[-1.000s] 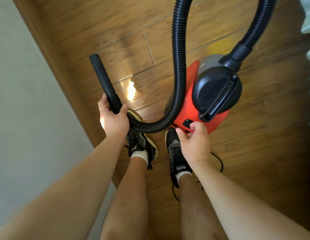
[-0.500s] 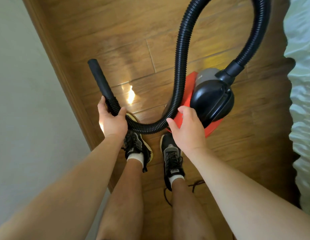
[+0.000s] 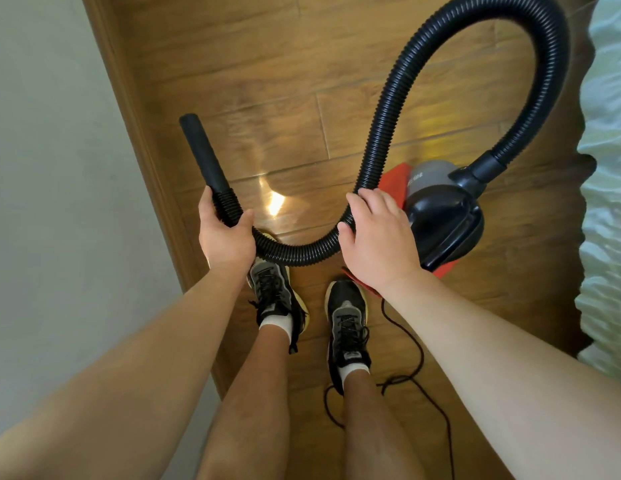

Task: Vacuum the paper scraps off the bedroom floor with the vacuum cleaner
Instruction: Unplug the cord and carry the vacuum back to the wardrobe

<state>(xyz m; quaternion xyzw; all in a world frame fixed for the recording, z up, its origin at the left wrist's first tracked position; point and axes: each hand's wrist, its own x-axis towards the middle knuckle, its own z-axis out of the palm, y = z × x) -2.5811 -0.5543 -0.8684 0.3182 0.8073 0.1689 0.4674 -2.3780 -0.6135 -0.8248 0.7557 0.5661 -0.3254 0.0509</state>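
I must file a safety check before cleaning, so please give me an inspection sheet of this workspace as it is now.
Surface: wooden floor with one glare spot.
Job's things: vacuum cleaner stands on floor; hose arches to nozzle; paper scraps not seen.
Clutter: nothing seen.
Hands: left hand grips hose behind nozzle; right hand holds hose at low bend.
Cables: black cord lies looped near right shoe.
Surroundings: wall left, bedding right.

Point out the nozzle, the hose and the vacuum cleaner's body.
nozzle (image 3: pixel 203 154): head view, middle of the smooth black tube.
hose (image 3: pixel 383 133): head view, ribbed stretch rising from the low bend.
vacuum cleaner (image 3: pixel 444 220): head view, black lid on top of the red body.
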